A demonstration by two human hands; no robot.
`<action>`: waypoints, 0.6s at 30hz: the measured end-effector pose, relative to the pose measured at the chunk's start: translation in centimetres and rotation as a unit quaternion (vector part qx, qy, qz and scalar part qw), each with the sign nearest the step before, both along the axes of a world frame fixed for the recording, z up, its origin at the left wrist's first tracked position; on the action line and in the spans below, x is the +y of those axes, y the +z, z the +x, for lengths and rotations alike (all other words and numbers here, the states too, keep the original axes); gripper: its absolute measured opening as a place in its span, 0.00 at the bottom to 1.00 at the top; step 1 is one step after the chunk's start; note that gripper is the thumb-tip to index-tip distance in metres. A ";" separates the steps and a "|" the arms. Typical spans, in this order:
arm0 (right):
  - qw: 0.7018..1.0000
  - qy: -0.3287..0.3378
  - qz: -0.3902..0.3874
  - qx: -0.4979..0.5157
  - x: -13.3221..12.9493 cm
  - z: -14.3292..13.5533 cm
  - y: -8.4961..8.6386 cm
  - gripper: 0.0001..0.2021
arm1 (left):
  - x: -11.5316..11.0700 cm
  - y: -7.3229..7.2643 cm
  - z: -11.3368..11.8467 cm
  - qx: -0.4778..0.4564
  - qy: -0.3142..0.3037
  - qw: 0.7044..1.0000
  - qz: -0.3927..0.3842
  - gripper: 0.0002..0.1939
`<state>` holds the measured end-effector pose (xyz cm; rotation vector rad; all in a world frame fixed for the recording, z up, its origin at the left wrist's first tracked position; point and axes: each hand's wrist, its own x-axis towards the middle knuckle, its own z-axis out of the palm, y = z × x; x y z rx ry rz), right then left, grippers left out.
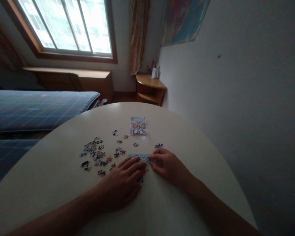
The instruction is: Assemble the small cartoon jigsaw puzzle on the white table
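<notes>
A partly joined jigsaw puzzle (140, 156) with a light blue top edge lies on the white round table (186, 144). My left hand (127, 175) rests flat across it, fingers stretched out, covering much of its left and middle. At the puzzle's right edge, my right hand (166, 164) has thumb and fingers pinched together; whatever is between them is too small or hidden to make out. Just beyond the right fingers is a small group of dark blue puzzle pieces (159, 146). Many loose puzzle pieces (95, 152) are scattered left of my left hand.
A printed picture sheet (138, 125) with a blue cartoon figure lies beyond the puzzle. Single pieces (136, 144) sit between them. A white wall (226, 98) runs along the right. A plaid-covered bed (39, 108) stands at the left, a wooden corner cabinet (151, 82) behind the table.
</notes>
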<state>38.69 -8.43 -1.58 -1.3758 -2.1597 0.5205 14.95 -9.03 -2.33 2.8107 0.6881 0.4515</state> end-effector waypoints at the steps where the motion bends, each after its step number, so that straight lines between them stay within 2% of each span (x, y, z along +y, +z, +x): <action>1: 1.000 0.001 0.003 0.000 0.0 0.0 -0.1 0.12 | 0.0 0.0 0.0 0.002 -0.001 1.000 0.000 0.21; 9: 1.000 0.018 0.015 -0.014 0.2 0.2 -0.6 0.14 | 0.1 -0.1 0.0 -0.018 -0.007 1.000 0.006 0.21; 18: 0.999 -0.036 -0.003 -0.009 0.1 -0.3 0.0 0.09 | 0.0 -0.2 -0.1 0.015 0.000 1.000 0.007 0.22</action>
